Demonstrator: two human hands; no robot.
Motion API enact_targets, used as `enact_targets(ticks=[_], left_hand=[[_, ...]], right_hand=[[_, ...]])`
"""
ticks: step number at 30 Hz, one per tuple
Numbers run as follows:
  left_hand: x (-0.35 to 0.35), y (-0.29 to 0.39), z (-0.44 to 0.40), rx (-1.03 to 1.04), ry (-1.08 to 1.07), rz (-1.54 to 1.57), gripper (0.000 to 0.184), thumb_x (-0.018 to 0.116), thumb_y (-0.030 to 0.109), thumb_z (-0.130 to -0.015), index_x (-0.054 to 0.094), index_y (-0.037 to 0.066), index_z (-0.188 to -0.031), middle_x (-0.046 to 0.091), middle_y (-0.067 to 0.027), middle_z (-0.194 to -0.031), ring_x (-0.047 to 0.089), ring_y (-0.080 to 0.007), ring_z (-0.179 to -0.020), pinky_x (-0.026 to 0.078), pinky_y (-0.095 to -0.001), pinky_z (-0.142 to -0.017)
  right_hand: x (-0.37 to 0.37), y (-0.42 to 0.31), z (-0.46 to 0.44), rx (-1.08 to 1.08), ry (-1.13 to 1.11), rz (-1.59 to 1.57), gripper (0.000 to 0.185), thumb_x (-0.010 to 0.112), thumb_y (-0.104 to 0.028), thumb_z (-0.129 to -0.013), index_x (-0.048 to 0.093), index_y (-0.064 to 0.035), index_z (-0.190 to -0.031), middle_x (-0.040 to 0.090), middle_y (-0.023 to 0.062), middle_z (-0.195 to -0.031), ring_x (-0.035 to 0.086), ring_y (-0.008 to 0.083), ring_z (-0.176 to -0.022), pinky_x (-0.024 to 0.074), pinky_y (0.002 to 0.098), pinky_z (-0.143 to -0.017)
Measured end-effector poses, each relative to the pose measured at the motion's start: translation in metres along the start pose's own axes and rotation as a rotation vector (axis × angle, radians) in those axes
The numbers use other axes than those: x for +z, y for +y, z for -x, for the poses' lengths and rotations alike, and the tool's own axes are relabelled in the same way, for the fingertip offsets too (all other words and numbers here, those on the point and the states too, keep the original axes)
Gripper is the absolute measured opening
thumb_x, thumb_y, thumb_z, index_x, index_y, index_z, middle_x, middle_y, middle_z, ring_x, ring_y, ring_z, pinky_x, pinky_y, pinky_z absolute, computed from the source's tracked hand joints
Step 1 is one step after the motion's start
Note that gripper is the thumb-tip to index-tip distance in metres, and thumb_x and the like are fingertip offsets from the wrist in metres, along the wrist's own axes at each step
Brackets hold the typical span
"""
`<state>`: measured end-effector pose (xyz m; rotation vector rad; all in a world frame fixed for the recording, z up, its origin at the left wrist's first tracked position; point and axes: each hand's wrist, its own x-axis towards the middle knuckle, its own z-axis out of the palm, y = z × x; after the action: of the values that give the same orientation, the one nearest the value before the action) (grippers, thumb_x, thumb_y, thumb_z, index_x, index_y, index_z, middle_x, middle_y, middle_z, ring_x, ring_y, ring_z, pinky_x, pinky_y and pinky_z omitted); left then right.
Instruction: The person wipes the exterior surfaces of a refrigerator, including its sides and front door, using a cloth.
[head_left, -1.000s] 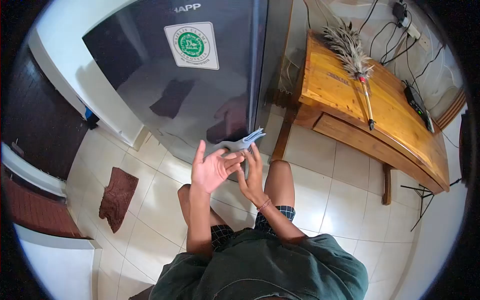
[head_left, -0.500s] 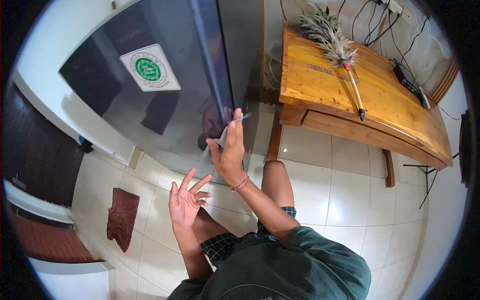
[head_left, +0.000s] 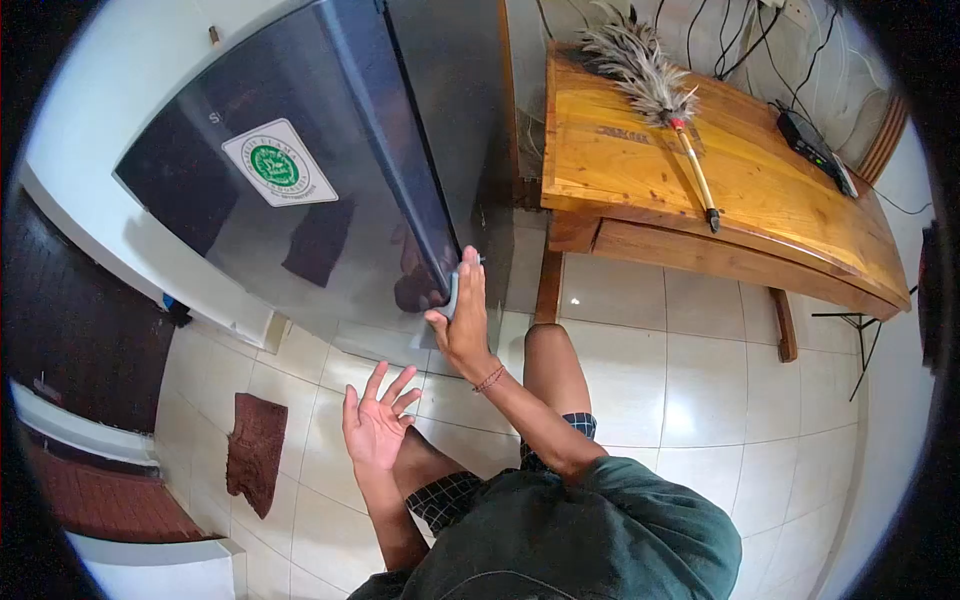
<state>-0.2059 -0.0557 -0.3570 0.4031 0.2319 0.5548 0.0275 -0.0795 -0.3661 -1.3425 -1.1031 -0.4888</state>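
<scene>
My right hand (head_left: 467, 325), a braided bracelet at its wrist, presses a light grey cloth (head_left: 452, 300) against the lower front edge of a dark, glossy fridge (head_left: 350, 275). Its fingers are stretched along that edge with the thumb apart, and the palm hides part of the cloth. A white sticker with a green round emblem (head_left: 277, 168) is on the fridge door. Lower and to the left, my left hand (head_left: 377, 432) is held palm up above the floor, fingers spread, with nothing in it.
On the right stands a wooden table (head_left: 600, 180) bearing a feather duster (head_left: 655, 80) and a black router (head_left: 810, 145). Cables (head_left: 740, 40) hang behind it. A brown mat (head_left: 257, 450) lies on the tiled floor (head_left: 610, 375), and a dark door (head_left: 80, 310) is at the left.
My right hand has slid a little down the fridge edge with the cloth. The left hand remains open, a bit lower. The whole view has shifted slightly.
</scene>
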Motion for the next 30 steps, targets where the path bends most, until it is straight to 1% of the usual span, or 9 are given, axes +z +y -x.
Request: enact_targets(ticks=[1, 2, 5, 8, 12, 14, 19, 22, 30], left_hand=[[-0.002, 0.000, 0.000, -0.004, -0.004, 0.013, 0.066, 0.033, 0.054, -0.107, 0.034, 0.010, -0.156, 0.041, -0.0304, -0.154, 0.063, -0.0417, -0.121, 0.060, -0.0452, -0.080], [-0.004, 0.000, -0.001, -0.008, -0.008, 0.027, 0.066, 0.033, 0.054, -0.107, 0.035, 0.010, -0.156, 0.042, -0.0304, -0.154, 0.063, -0.0418, -0.122, 0.060, -0.0455, -0.080], [-0.006, 0.000, -0.001, -0.012, -0.010, 0.047, 0.065, 0.034, 0.053, -0.107, 0.035, 0.009, -0.155, 0.042, -0.0302, -0.153, 0.062, -0.0422, -0.124, 0.060, -0.0469, -0.080], [-0.004, -0.001, -0.003, -0.015, -0.017, 0.072, 0.065, 0.034, 0.054, -0.107, 0.035, 0.009, -0.155, 0.043, -0.0298, -0.153, 0.061, -0.0427, -0.125, 0.060, -0.0485, -0.080], [-0.003, -0.004, -0.004, -0.009, -0.022, 0.101, 0.066, 0.034, 0.054, -0.107, 0.035, 0.009, -0.155, 0.043, -0.0291, -0.153, 0.060, -0.0433, -0.125, 0.060, -0.0498, -0.082], [-0.004, -0.004, -0.001, 0.001, -0.020, 0.100, 0.066, 0.034, 0.054, -0.107, 0.036, 0.009, -0.155, 0.044, -0.0288, -0.152, 0.061, -0.0434, -0.125, 0.060, -0.0506, -0.083], [-0.005, -0.005, 0.003, 0.017, -0.022, 0.111, 0.065, 0.035, 0.054, -0.107, 0.039, 0.008, -0.152, 0.049, -0.0286, -0.148, 0.061, -0.0421, -0.124, 0.060, -0.0503, -0.084], [-0.007, -0.003, 0.006, 0.022, -0.005, 0.120, 0.064, 0.035, 0.054, -0.107, 0.040, 0.008, -0.152, 0.050, -0.0282, -0.147, 0.061, -0.0427, -0.123, 0.060, -0.0517, -0.086], [-0.012, -0.002, 0.012, 0.049, -0.008, 0.180, 0.061, 0.037, 0.053, -0.107, 0.044, 0.009, -0.148, 0.054, -0.0255, -0.144, 0.063, -0.0410, -0.120, 0.059, -0.0524, -0.087]], right_hand=[[-0.004, -0.012, -0.015, 0.018, -0.008, 0.005, 0.088, 0.061, -0.040, -0.097, 0.015, -0.0026, -0.162, 0.020, 0.0278, -0.165, 0.022, 0.0470, -0.152, 0.0181, 0.0581, -0.122], [-0.007, -0.023, -0.032, 0.015, 0.005, 0.008, 0.083, 0.052, -0.045, -0.101, 0.017, -0.0002, -0.161, 0.019, 0.0269, -0.166, 0.018, 0.0452, -0.153, 0.0152, 0.0572, -0.123], [-0.018, -0.049, -0.090, -0.036, 0.027, 0.029, 0.081, 0.044, -0.051, -0.103, 0.020, -0.0010, -0.161, 0.016, 0.0251, -0.167, 0.014, 0.0458, -0.154, 0.0147, 0.0585, -0.122], [-0.025, -0.071, -0.139, -0.069, 0.067, 0.101, 0.085, 0.041, -0.058, -0.102, 0.022, -0.0014, -0.161, 0.014, 0.0235, -0.168, 0.011, 0.0474, -0.154, 0.0146, 0.0605, -0.121], [-0.020, -0.065, -0.130, -0.013, 0.077, 0.093, 0.091, 0.048, -0.064, -0.096, 0.025, -0.0045, -0.161, 0.014, 0.0234, -0.168, 0.014, 0.0493, -0.153, 0.0165, 0.0611, -0.120], [-0.014, -0.043, -0.087, 0.002, 0.079, 0.090, 0.091, 0.049, -0.064, -0.096, 0.027, -0.0041, -0.161, 0.016, 0.0236, -0.168, 0.016, 0.0490, -0.152, 0.0174, 0.0610, -0.120], [-0.017, -0.038, -0.064, 0.031, 0.079, 0.121, 0.085, 0.046, -0.061, -0.099, 0.030, -0.0021, -0.159, 0.025, 0.0225, -0.165, 0.022, 0.0461, -0.152, 0.0191, 0.0592, -0.120], [-0.012, -0.047, -0.079, 0.020, 0.108, 0.013, 0.075, 0.041, -0.052, -0.104, 0.031, -0.0024, -0.159, 0.028, 0.0198, -0.165, 0.024, 0.0424, -0.152, 0.0187, 0.0576, -0.121], [-0.031, -0.096, -0.174, -0.086, 0.111, 0.014, 0.067, 0.041, -0.044, -0.107, 0.029, -0.0052, -0.160, 0.028, 0.0167, -0.166, 0.018, 0.0416, -0.155, 0.0123, 0.0565, -0.123]])
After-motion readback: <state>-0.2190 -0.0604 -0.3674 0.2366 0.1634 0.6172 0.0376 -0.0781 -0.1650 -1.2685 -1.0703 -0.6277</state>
